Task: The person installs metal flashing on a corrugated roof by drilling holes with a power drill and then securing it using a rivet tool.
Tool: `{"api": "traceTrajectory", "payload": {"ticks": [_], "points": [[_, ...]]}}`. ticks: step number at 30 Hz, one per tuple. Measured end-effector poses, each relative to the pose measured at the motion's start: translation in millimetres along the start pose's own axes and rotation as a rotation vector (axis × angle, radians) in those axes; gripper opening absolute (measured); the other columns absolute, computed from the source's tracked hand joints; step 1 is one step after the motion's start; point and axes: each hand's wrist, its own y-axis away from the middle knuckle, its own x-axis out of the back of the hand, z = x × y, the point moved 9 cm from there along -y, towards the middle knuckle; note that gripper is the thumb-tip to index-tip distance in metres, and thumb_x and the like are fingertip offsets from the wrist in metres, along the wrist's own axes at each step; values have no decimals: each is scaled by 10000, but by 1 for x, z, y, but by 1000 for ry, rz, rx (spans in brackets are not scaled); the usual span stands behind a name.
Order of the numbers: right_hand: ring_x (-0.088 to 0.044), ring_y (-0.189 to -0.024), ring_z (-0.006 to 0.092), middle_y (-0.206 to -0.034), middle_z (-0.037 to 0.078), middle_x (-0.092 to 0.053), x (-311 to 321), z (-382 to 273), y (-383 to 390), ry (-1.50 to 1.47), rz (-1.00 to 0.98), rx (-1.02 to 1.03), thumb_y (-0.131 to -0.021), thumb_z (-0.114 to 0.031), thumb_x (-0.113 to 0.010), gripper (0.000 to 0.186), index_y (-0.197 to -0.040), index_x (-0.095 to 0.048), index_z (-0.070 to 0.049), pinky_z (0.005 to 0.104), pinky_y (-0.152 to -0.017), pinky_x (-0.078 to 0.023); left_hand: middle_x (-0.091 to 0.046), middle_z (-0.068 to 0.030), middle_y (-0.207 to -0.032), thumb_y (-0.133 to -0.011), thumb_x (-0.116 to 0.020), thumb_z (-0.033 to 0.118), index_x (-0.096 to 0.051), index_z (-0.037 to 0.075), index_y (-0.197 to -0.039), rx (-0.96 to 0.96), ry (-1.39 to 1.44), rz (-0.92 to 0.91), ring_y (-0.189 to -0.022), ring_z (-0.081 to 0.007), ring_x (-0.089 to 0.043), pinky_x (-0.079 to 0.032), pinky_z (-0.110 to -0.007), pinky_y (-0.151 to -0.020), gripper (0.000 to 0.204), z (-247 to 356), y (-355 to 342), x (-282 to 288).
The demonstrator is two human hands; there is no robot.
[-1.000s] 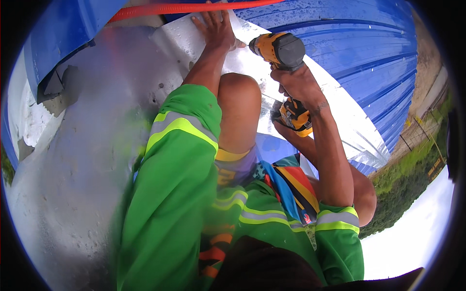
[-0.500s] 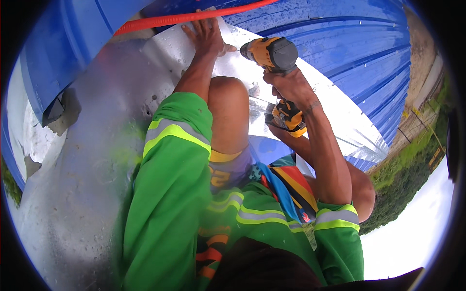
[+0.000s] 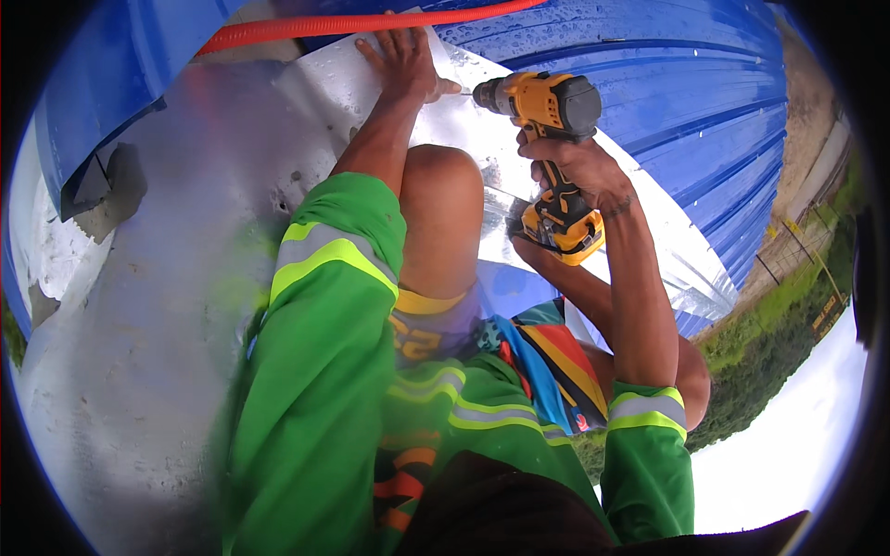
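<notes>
In my right hand (image 3: 582, 167) is a yellow and black cordless drill (image 3: 547, 100), gripped by its handle with the battery at the bottom. Its chuck points left, and a thin bit reaches toward my left thumb. My left hand (image 3: 406, 69) lies with fingers spread on a shiny silver metal sheet (image 3: 324, 82), pressing near its far edge. The tip of the bit is close to the thumb and the sheet; whether it touches the metal I cannot tell.
A red corrugated hose (image 3: 371, 24) runs across the far side, just beyond my left fingers. Wet blue ribbed roofing panels (image 3: 667, 111) spread to the right. Another blue panel (image 3: 120, 83) rises at the upper left above torn silver sheeting (image 3: 125, 190). Grassy ground (image 3: 788, 306) shows far right.
The drill has shifted a little to the right and turned more level, and its bit now shows clearly. My left hand stays on the sheet, slightly further right in view.
</notes>
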Motion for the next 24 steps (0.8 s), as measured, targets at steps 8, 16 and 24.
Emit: {"api": "traceTrajectory", "payload": {"ticks": [8,16,24], "points": [[-586,-600,132,-1063,153,-658,18,26,69,-635,34,207,-786,-40,-592,459,-1227,-544,79,265,-545,-512,112,-311,-1591,-637,-808,635,10,76,-1570,-2,13,-29,-1477,-457,147,82,-724,-1099,1360,4,0,-7],[-557,-598,148,-1070,198,-622,39,48,131,-1109,39,604,-753,-98,-632,461,-1177,-529,52,286,-551,-481,89,-308,-1596,-636,-811,629,44,86,-1570,-49,38,-23,-1485,-439,138,85,-698,-1117,1378,28,4,-11],[-566,-619,132,-1040,149,-558,36,53,155,-1215,-80,801,-806,-147,-644,384,-1139,-520,0,280,-576,-477,-20,-307,-1599,-641,-824,606,-41,43,-1566,-69,33,30,-1485,-466,61,9,-714,-1119,1336,41,11,-4]]}}
